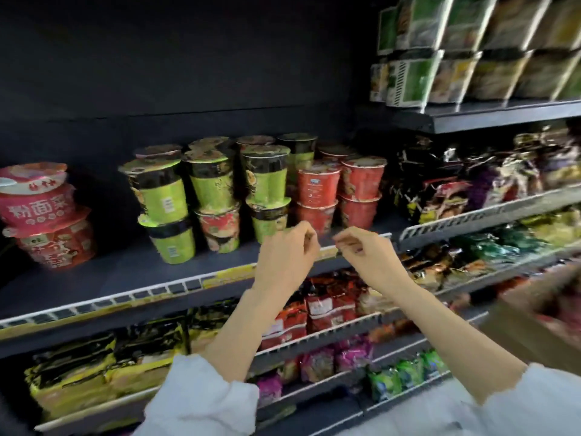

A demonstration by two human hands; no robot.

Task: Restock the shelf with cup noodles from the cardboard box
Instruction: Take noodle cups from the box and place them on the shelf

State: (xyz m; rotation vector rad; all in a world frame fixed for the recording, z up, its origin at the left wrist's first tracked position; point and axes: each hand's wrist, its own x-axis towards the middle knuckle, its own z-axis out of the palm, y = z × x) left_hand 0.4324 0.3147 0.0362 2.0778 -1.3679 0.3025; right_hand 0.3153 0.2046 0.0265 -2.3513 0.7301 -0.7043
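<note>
Green cup noodles (163,196) stand stacked two high on the dark middle shelf (125,275), with red cup noodles (317,187) stacked to their right. My left hand (289,247) and my right hand (358,247) hover side by side just in front of the shelf's front edge, below the red cups. Both have loosely curled fingers and hold nothing. A cardboard box (534,322) shows blurred at the right edge, beyond my right forearm.
Pink bowl noodles (47,212) sit stacked at the shelf's far left, with bare shelf between them and the green cups. Bagged noodles (327,306) fill the lower shelves behind white wire rails. Green tray packs (418,48) line the upper right shelf.
</note>
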